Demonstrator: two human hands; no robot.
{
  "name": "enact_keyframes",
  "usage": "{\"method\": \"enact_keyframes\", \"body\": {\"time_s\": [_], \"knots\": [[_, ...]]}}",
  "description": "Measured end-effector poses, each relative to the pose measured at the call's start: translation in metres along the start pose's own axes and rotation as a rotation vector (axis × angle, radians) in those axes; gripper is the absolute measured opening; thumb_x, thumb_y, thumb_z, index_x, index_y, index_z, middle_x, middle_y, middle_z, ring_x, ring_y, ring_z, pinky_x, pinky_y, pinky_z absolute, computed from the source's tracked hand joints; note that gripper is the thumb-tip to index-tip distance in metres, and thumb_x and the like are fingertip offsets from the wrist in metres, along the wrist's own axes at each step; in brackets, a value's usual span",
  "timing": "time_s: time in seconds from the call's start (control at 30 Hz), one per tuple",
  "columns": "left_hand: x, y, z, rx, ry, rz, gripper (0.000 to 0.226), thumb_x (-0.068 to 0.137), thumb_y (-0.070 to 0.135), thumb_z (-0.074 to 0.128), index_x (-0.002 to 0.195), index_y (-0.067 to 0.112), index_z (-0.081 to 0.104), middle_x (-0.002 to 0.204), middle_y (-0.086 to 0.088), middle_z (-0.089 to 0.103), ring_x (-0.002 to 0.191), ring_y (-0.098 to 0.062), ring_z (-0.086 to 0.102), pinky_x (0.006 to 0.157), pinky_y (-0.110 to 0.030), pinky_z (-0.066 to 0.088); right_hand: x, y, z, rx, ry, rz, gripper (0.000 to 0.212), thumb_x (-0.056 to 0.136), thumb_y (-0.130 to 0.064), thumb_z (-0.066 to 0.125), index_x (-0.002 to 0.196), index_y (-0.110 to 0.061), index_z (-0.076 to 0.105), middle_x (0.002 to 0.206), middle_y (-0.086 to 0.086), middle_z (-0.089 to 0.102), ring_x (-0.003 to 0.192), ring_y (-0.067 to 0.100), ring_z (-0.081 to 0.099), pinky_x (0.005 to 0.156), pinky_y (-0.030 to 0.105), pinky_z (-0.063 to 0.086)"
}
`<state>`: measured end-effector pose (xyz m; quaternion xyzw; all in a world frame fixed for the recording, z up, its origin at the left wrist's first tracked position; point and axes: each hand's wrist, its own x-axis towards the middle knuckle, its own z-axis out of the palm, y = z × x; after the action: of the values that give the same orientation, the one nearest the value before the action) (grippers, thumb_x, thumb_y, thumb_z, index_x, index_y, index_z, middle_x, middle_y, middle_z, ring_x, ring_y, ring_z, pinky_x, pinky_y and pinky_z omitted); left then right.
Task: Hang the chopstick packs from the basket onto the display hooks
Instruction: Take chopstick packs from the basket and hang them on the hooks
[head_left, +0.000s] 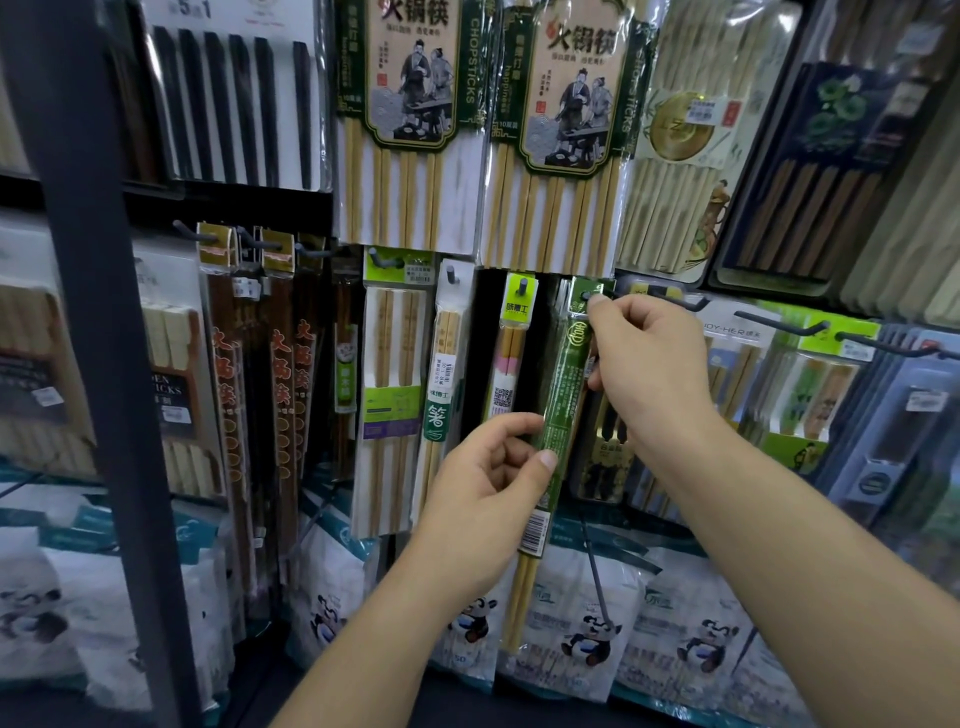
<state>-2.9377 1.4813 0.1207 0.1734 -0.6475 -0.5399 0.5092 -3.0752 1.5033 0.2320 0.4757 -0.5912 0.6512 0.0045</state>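
Far off at 9 o'clock from the hands hang long brown packs (228, 389) on their own hooks. They are well apart from the work, so they should be safe.

The left hand (483, 478) is at 7 o'clock from the middle of the view. Its thumb lies on the front of the green chopstick pack (563, 395) and its curled fingers are behind it. So it pinches the pack low down, just above the bar-code sticker. The pack stands almost upright, tipped a little. Its top is at 12 o'clock and its stick ends point down at 6 o'clock.

At 9 o'clock from the green pack, just beside it, hangs a pink and white pack (511, 358). If the left hand swings the bottom of the green pack sideways, it could bump this one and make it sway or slip off.

The right hand (644, 364) is at 2 o'clock from the left hand. Its fingertips pinch the top of the green pack, right at the black hook (670, 300), which sticks out toward 3 o'clock. The fingers hide the little hole, so I cannot tell if the hook is through it.

That is the big worry. If both hands let go while the hole is not on the hook, the pack would fall to 6 o'clock, onto the panda bags (587, 623). A hard pull could also tear the thin top. The basket is not in view.
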Motion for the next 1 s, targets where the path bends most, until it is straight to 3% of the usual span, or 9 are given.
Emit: {"method": "enact_keyframes", "body": {"time_s": [0.1, 0.2, 0.33, 0.4, 0.57, 0.7, 0.8, 0.93, 1.0], "knots": [[0.0, 0.0, 0.001, 0.028, -0.001, -0.013, 0.03, 0.099, 0.014, 0.067, 0.115, 0.039, 0.065, 0.081, 0.018, 0.065, 0.083, -0.002, 0.063, 0.079, -0.017, 0.052, 0.0, 0.002, 0.0, -0.018, -0.022, -0.007, 0.042, 0.101, -0.027, 0.056, 0.067, -0.004, 0.051, 0.052, 0.003, 0.047, 0.045, 0.016, 0.052, 0.052, 0.021, 0.048], [-0.002, 0.0, -0.001, 0.205, -0.008, -0.015, 0.027, 0.1, 0.021, 0.065, 0.118, 0.041, 0.062, 0.087, 0.021, 0.064, 0.083, 0.001, 0.062, 0.075, -0.018, 0.053, -0.004, 0.005, 0.0, -0.036, -0.045, -0.013, 0.042, 0.102, -0.032, 0.055, 0.07, -0.004, 0.052, 0.058, 0.004, 0.049, 0.069, 0.04, 0.061, 0.062, 0.035, 0.049], [-0.008, 0.004, -0.004, 0.818, -0.11, 0.132, 0.05, 0.101, 0.039, 0.057, 0.147, 0.041, 0.038, 0.113, 0.024, 0.056, 0.099, 0.001, 0.058, 0.08, -0.028, 0.054, -0.013, 0.015, -0.003, -0.065, -0.051, -0.025, 0.037, 0.1, -0.04, 0.057, 0.078, -0.01, 0.061, 0.061, 0.001, 0.054, 0.071, 0.035, 0.064, 0.06, 0.034, 0.049], [-0.008, 0.006, -0.006, 0.935, -0.097, 0.183, 0.056, 0.102, 0.049, 0.05, 0.152, 0.04, 0.028, 0.136, 0.021, 0.046, 0.115, -0.002, 0.051, 0.084, -0.026, 0.046, -0.019, 0.023, -0.008, -0.076, -0.054, -0.033, 0.033, 0.099, -0.042, 0.059, 0.078, -0.017, 0.062, 0.063, 0.001, 0.06, 0.066, 0.028, 0.064, 0.058, 0.032, 0.049], [-0.001, 0.017, -0.004, 0.788, -0.08, 0.151, 0.055, 0.105, 0.055, 0.039, 0.155, 0.038, 0.025, 0.157, 0.018, 0.034, 0.132, 0.001, 0.04, 0.098, -0.023, 0.035, -0.03, 0.048, -0.014, -0.062, -0.113, 0.007, 0.01, 0.1, -0.037, 0.059, 0.096, -0.029, 0.065, 0.082, -0.01, 0.066, 0.079, 0.01, 0.066, 0.075, 0.041, 0.059], [0.023, 0.027, 0.011, 0.68, -0.085, 0.065, 0.052, 0.106, 0.055, 0.038, 0.154, 0.037, 0.028, 0.152, 0.017, 0.046, 0.136, -0.002, 0.045, 0.11, -0.026, 0.041, -0.034, 0.063, -0.012, -0.048, -0.309, -0.058, 0.04, 0.104, -0.04, 0.048, 0.145, -0.039, 0.049, 0.128, -0.031, 0.057, 0.119, -0.017, 0.05, 0.101, 0.014, 0.044], [0.039, 0.03, 0.024, 0.623, -0.086, -0.01, 0.048, 0.105, 0.061, 0.034, 0.149, 0.042, 0.027, 0.113, 0.034, 0.049, 0.1, 0.021, 0.047, 0.079, 0.001, 0.036, -0.033, 0.068, -0.008, 0.058, -0.376, 0.045, 0.055, 0.105, -0.053, 0.041, 0.157, -0.044, 0.026, 0.161, -0.019, 0.032, 0.146, 0.0, 0.031, 0.122, 0.04, 0.031], [0.055, 0.027, 0.037, 0.475, -0.06, -0.096, 0.073, 0.101, 0.069, 0.031, 0.162, 0.035, 0.01, 0.16, 0.012, 0.037, 0.14, 0.001, 0.038, 0.101, -0.013, 0.025, -0.028, 0.069, -0.001, 0.173, -0.444, 0.176, 0.065, 0.097, -0.073, 0.028, 0.157, -0.055, 0.012, 0.165, -0.021, 0.018, 0.149, 0.002, 0.024, 0.125, 0.047, 0.023], [0.063, 0.025, 0.043, 0.357, -0.047, -0.106, 0.071, 0.101, 0.069, 0.032, 0.162, 0.036, 0.012, 0.148, 0.03, 0.04, 0.121, 0.026, 0.039, 0.091, -0.005, 0.023, -0.027, 0.072, 0.004, 0.238, -0.466, 0.203, 0.062, 0.1, -0.07, 0.024, 0.158, -0.051, 0.013, 0.162, -0.025, 0.018, 0.142, -0.01, 0.027, 0.126, 0.043, 0.022]]}}
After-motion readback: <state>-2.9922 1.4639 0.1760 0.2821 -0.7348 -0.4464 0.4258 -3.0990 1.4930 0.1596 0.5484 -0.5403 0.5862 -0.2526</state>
